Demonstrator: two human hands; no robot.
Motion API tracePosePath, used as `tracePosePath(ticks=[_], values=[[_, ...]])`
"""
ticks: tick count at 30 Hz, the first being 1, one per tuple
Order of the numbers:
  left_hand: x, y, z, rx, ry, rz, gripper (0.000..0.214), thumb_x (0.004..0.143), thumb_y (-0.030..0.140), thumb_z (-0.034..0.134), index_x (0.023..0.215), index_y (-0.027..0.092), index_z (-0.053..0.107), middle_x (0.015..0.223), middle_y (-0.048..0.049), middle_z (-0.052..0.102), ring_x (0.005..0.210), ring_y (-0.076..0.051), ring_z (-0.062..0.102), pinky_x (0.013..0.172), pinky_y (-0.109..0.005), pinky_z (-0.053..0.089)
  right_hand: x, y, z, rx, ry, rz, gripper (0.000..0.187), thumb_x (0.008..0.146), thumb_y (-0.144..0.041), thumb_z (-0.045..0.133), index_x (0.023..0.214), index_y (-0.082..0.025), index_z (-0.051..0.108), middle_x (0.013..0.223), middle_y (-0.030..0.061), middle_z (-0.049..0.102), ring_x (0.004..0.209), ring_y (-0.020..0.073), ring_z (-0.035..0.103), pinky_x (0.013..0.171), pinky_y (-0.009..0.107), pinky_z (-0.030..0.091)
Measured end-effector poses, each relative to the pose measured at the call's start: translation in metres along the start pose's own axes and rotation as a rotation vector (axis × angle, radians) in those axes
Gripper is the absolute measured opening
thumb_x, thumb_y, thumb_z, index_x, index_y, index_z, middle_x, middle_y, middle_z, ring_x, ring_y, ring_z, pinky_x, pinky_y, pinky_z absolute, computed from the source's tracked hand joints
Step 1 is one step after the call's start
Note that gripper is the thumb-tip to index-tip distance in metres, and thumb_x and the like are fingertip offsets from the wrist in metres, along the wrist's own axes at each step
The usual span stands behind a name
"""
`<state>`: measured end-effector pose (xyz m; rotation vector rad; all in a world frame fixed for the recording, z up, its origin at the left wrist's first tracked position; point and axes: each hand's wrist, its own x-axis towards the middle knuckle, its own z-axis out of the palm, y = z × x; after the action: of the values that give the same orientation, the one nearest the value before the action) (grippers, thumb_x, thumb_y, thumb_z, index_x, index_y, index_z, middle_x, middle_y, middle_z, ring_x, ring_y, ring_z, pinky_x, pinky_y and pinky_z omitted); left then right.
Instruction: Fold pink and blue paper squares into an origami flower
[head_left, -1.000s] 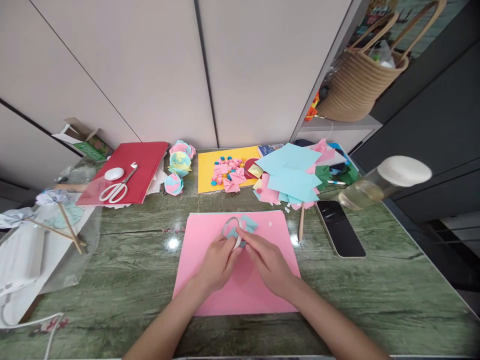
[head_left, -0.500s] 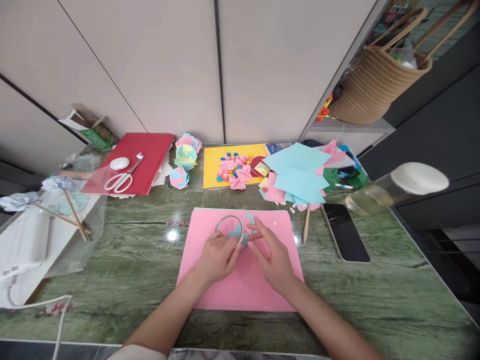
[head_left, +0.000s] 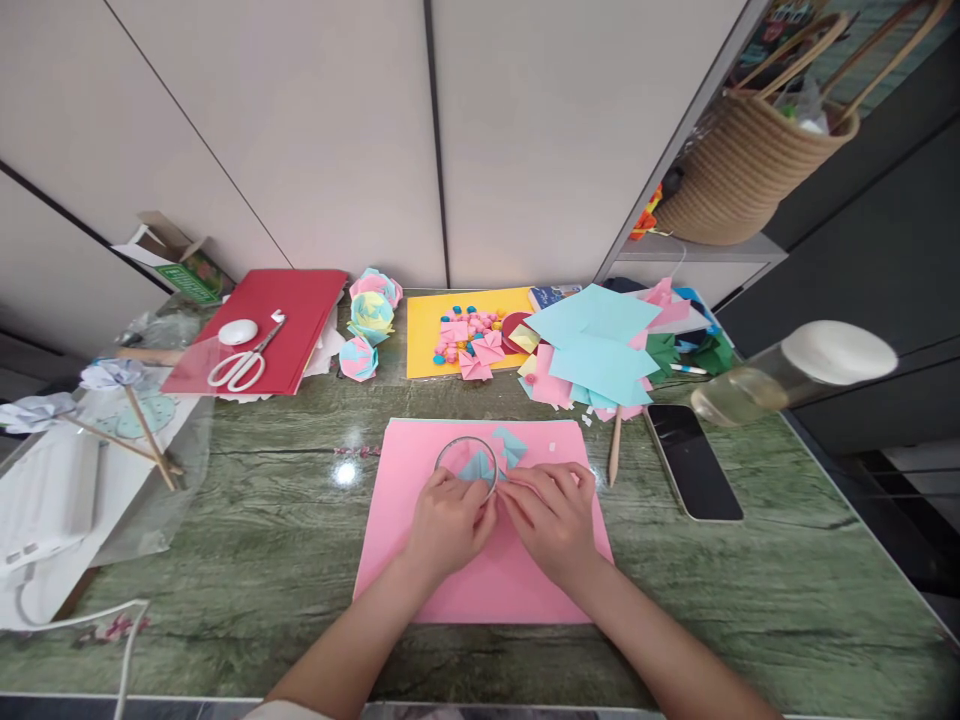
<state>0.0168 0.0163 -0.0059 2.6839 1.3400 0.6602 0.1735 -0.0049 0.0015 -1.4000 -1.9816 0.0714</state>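
Observation:
My left hand (head_left: pixel 452 522) is closed on a roll of tape (head_left: pixel 440 455), a thin pale ring standing tilted over the pink sheets (head_left: pixel 480 597). The fingers of my right hand (head_left: pixel 553 515) are pinched together at the ring's right edge, touching it close to my left thumb. Any loose strip of tape between them is too fine to see. Light blue folded paper (head_left: pixel 512 447) lies on the pink sheets just behind the ring. More blue paper (head_left: pixel 475 466) shows through the ring's opening. A tiny white scrap (head_left: pixel 553 447) rests to the right.
White scissors (head_left: pixel 238 370) lie on a red folder (head_left: pixel 300 310) at the left. Paper flowers (head_left: pixel 371 316) sit at the back, beside a yellow sheet (head_left: pixel 424 335) bearing folded pieces. Blue sheets (head_left: pixel 600 365), a phone (head_left: pixel 694 465) and a lidded bottle (head_left: pixel 739 395) are on the right.
The fingers of my right hand have left the blue paper, come together, and now meet the tape roll's edge. In my left hand the roll has shifted slightly right.

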Motion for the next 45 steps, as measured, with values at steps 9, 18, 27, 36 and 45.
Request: tracePosePath(ticks=[9, 18, 27, 36, 45], values=[[0.002, 0.003, 0.007, 0.047, 0.141, 0.108, 0.022, 0.077, 0.018, 0.045, 0.055, 0.016, 0.048, 0.046, 0.0011, 0.048, 0.048, -0.011, 0.044, 0.059, -0.029, 0.032, 0.009, 0.003, -0.006, 0.272, -0.148, 0.259, 0.006, 0.067, -0.015, 0.059, 0.065, -0.021, 0.059, 0.083, 0.0026, 0.055, 0.085, 0.0195, 0.049, 0.078, 0.038, 0.035], [-0.004, 0.003, 0.012, -0.082, 0.185, 0.217, 0.022, 0.073, 0.016, 0.045, 0.052, 0.017, 0.048, 0.044, 0.0020, 0.045, 0.047, -0.010, 0.041, 0.057, -0.027, 0.031, 0.004, 0.010, 0.002, 0.396, -0.086, 0.387, 0.008, 0.064, -0.013, 0.058, 0.060, -0.020, 0.057, 0.079, 0.0025, 0.052, 0.083, 0.0194, 0.049, 0.075, 0.036, 0.040], [-0.002, -0.044, -0.014, 0.076, 0.197, -0.344, 0.024, 0.081, 0.022, 0.038, 0.058, 0.018, 0.041, 0.050, 0.0002, 0.044, 0.054, -0.014, 0.042, 0.064, -0.030, 0.033, 0.008, 0.025, 0.005, 0.319, 0.018, 0.420, 0.040, 0.075, -0.030, 0.052, 0.115, -0.025, 0.047, 0.113, 0.0062, 0.050, 0.106, 0.0220, 0.044, 0.088, 0.040, 0.035], [-0.004, -0.075, -0.013, 0.192, 0.057, -0.571, 0.015, 0.078, 0.027, 0.041, 0.081, 0.017, 0.052, 0.071, -0.0062, 0.057, 0.075, -0.023, 0.052, 0.077, -0.040, 0.031, 0.008, 0.036, 0.017, 0.081, -0.052, 0.374, 0.063, 0.072, -0.026, 0.055, 0.129, -0.025, 0.027, 0.083, 0.0009, 0.065, 0.090, 0.0230, 0.052, 0.086, 0.044, 0.028], [0.007, -0.016, -0.028, -0.538, 0.261, -0.391, 0.046, 0.073, 0.033, 0.055, 0.115, 0.020, 0.041, 0.117, -0.0113, 0.045, 0.110, -0.023, 0.042, 0.088, -0.038, 0.034, 0.008, 0.017, 0.001, 0.187, 0.180, 0.113, 0.060, 0.076, -0.020, 0.050, 0.130, -0.021, 0.024, 0.074, -0.0009, 0.065, 0.085, 0.0195, 0.056, 0.088, 0.042, 0.033]])
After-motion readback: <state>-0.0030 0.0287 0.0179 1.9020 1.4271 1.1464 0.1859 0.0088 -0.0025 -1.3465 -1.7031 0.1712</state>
